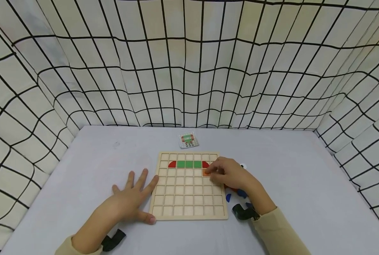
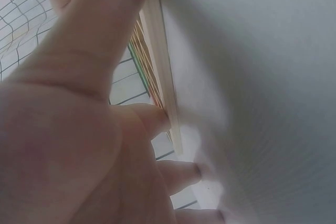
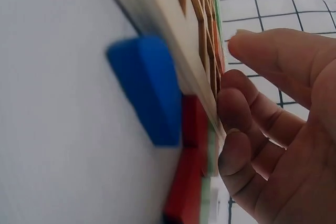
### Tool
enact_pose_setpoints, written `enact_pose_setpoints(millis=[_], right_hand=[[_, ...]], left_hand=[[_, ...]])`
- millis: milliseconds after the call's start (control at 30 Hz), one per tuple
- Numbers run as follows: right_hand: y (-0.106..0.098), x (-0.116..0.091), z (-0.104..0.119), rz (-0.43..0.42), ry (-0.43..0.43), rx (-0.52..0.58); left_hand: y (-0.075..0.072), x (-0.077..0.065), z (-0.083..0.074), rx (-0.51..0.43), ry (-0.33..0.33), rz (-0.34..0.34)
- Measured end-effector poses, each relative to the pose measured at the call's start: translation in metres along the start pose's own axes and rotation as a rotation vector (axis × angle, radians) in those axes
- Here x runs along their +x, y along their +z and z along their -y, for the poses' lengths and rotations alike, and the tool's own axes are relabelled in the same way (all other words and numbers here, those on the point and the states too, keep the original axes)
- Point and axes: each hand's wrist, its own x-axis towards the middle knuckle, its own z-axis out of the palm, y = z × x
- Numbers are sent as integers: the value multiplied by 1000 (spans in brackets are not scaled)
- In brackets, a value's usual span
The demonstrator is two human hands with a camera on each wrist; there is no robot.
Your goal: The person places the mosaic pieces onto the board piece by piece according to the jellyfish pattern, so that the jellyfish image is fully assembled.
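Note:
A wooden grid board (image 1: 188, 218) lies flat on the table. In its second row, three green squares (image 1: 189, 164) sit between two red rounded pieces (image 1: 172, 164). My left hand (image 1: 128, 203) is spread along the board's left side, its thumb by the near corner and a finger touching the edge. Over the board's right side, my right hand (image 1: 232, 173) touches an orange square (image 1: 206, 172) in a cell below the right red piece. The right wrist view shows that thumb apart from loosely bent fingers (image 3: 236, 153), nothing visible between them.
A small pattern card (image 1: 188, 140) lies beyond the board. Right of the board are loose pieces, among them a blue one (image 3: 147, 87) and red ones (image 3: 186, 187), partly hidden by the right arm. Black-lined white netting (image 1: 189, 63) surrounds the table.

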Motion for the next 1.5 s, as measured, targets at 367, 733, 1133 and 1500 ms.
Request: enact_pose_setpoints(millis=[367, 733, 1133, 1500], right_hand=[[-33, -11, -12, -71, 89, 30], [-55, -21, -25, -156, 151, -24], [-63, -33, -47, -25, 239, -73], [-62, -35, -56, 61, 300, -17]], left_hand=[[1, 1, 1, 15, 5, -7], [1, 2, 2, 20, 0, -8], [2, 1, 1, 15, 14, -13], [3, 1, 2, 14, 14, -14]])
